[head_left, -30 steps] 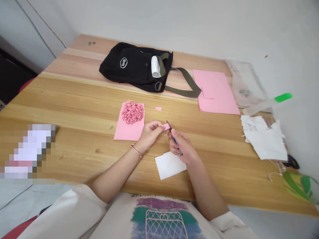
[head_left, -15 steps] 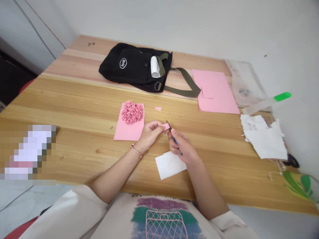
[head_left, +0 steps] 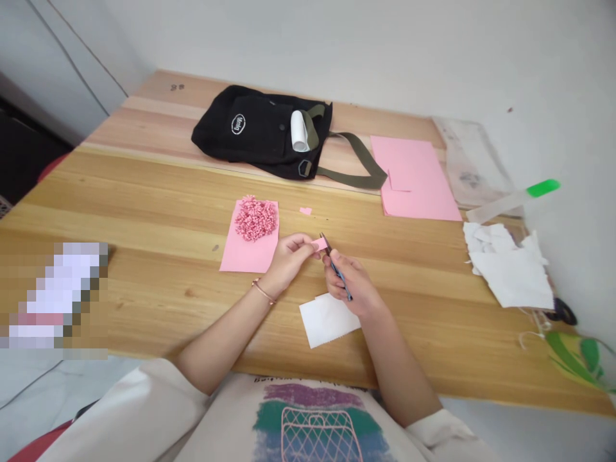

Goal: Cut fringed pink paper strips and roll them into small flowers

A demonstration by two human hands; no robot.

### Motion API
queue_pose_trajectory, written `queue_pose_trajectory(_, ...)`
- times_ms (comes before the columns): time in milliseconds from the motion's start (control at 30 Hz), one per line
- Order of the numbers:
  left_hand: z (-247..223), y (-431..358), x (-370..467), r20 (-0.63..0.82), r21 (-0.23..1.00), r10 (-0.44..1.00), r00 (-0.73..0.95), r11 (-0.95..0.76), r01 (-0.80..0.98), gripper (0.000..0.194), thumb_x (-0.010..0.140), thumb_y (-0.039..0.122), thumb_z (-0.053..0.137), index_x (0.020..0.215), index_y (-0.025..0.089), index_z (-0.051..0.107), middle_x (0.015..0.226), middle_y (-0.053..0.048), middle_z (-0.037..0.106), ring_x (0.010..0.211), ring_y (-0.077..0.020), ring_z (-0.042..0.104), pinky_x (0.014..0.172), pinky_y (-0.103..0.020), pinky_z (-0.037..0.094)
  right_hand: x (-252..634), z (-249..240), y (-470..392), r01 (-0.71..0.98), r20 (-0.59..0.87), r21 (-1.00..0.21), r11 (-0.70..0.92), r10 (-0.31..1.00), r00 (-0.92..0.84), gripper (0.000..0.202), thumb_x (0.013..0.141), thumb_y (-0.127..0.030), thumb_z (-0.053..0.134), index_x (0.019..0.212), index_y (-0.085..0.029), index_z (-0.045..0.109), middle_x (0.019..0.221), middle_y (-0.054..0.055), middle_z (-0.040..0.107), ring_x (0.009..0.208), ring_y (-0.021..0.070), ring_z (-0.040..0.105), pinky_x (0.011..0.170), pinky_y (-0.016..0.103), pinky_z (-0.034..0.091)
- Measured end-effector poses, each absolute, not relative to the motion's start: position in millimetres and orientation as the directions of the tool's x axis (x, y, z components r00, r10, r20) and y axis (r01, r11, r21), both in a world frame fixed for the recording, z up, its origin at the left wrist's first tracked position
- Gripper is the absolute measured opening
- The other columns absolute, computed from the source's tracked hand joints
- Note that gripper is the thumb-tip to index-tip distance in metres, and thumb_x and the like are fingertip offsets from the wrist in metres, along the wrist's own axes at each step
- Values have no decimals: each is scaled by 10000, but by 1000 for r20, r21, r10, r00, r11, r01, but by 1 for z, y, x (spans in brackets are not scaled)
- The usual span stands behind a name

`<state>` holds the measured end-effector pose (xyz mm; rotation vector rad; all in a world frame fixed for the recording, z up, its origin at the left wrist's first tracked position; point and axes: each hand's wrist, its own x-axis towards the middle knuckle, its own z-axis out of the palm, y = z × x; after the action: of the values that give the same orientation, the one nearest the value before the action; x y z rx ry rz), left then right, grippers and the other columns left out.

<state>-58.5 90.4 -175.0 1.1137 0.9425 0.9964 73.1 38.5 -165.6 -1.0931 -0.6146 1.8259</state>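
Between thumb and fingers, my left hand [head_left: 294, 251] pinches a small strip of pink paper [head_left: 320, 244]. My right hand [head_left: 353, 282] is closed round blue-handled scissors [head_left: 341, 274], whose dark blades are at the strip's right end. Whether the blades are apart is too small to tell. Just left of my left hand lies a pink paper sheet [head_left: 240, 253], with a heap of pink curled paper pieces [head_left: 256, 219] on it. Folded white paper [head_left: 325, 324] rests under my right wrist, partly hidden by it. A small pink scrap [head_left: 305, 210] lies beyond my hands.
A black bag [head_left: 255, 131] with a white roll [head_left: 299, 131] on it lies at the back. Pink sheets [head_left: 418, 179] are under its strap's end. To the right are a green-capped stick [head_left: 510, 200] and crumpled white paper [head_left: 514, 276]. A blurred-out object [head_left: 62, 289] lies left.
The view has shifted very slightly. Both hands, the pink strip and the scissors stay in nearly the same place.
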Motion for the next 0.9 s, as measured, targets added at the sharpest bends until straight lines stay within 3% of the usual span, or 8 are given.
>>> queue_pose_trajectory(533,-180,92,-58,-106,952,948,300,183,-244,171,719,234,608,571,150,590,592,7,613,592,-124,563,650,-255,420,75,-169,40,-486,-466,-710,-510,857,-219,401,714,-560,613,750,-168,534,364,-125,356,248,9,239,291,155,132)
queue_pose_trajectory(900,-174,90,-57,-119,976,955,271,162,-143,174,725,255,604,588,149,584,576,12,600,580,-113,551,637,-241,421,73,-170,39,-461,-435,-747,-479,877,-206,387,739,-543,607,755,-162,544,382,-123,344,271,4,224,302,154,135)
